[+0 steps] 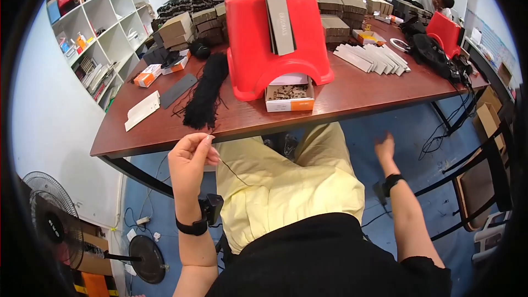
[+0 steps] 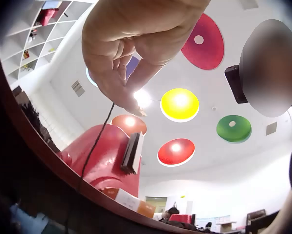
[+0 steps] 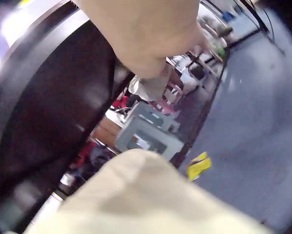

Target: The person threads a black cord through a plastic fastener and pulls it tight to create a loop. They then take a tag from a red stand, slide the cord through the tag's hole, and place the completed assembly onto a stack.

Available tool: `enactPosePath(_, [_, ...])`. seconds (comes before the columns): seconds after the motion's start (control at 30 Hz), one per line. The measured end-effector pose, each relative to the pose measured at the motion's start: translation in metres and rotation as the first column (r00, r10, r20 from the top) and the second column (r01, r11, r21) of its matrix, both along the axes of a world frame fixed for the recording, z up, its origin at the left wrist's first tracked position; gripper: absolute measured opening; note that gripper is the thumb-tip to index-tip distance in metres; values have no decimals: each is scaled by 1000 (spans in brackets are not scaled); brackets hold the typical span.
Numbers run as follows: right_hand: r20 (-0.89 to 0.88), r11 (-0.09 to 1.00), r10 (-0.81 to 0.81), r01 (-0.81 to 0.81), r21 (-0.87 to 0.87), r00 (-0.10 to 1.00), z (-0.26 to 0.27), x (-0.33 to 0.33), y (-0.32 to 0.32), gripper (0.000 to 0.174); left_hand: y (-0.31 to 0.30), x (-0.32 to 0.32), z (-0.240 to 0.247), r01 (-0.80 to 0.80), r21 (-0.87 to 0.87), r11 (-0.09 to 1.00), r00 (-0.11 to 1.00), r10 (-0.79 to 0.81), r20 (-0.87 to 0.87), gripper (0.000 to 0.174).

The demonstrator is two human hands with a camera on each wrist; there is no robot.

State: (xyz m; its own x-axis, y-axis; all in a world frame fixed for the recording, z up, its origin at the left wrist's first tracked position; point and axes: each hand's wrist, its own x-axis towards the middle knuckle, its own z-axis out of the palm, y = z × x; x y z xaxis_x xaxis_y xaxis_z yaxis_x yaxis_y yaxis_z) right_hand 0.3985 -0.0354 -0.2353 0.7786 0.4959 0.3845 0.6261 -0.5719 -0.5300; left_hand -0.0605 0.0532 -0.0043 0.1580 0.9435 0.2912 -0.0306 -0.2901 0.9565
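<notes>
My left hand (image 1: 190,159) pinches one end of a thin black cord (image 1: 234,171) between thumb and fingertips, in front of the table's near edge. In the left wrist view the cord (image 2: 98,136) hangs down from the fingertips. Just beyond that hand lies a thick bundle of black cords (image 1: 206,93). A red plastic stool (image 1: 247,44) stands on the table with grey hang tags (image 1: 279,22) marked ORIGINALS against it. Under its arch sits an open box (image 1: 291,104) of small dark pieces. My right hand (image 1: 385,147) is held out low over the floor, holding nothing.
On the table (image 1: 357,99) lie a white strip (image 1: 143,111), a dark grey card (image 1: 179,91) and rows of pale tag stacks (image 1: 374,58). Brown stacks and people are farther back. A fan (image 1: 52,220) stands left, a chair (image 1: 473,187) right.
</notes>
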Motion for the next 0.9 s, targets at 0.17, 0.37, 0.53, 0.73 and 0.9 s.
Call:
enactPosePath(0.17, [-357, 342, 909, -874, 345, 215, 87, -207, 0, 34, 1, 35, 2, 146, 9, 989, 983, -144, -118, 10])
enactPosePath(0.37, [193, 97, 973, -984, 149, 125, 240, -212, 32, 26, 24, 62, 8, 170, 30, 985, 983, -168, -69, 13])
enactPosePath(0.53, [277, 395, 906, -874, -282, 321, 252, -164, 123, 24, 33, 82, 5, 276, -1, 961, 961, -276, -23, 13])
enactPosePath(0.73, [165, 371, 928, -801, -470, 333, 248, -170, 137, 27, 30, 77, 2, 264, -30, 964, 963, -265, -46, 14])
enactPosePath(0.9, [-55, 98, 990, -927, -362, 126, 249, -155, 134, 23, 32, 80, -5, 284, -7, 959, 958, -284, -41, 14])
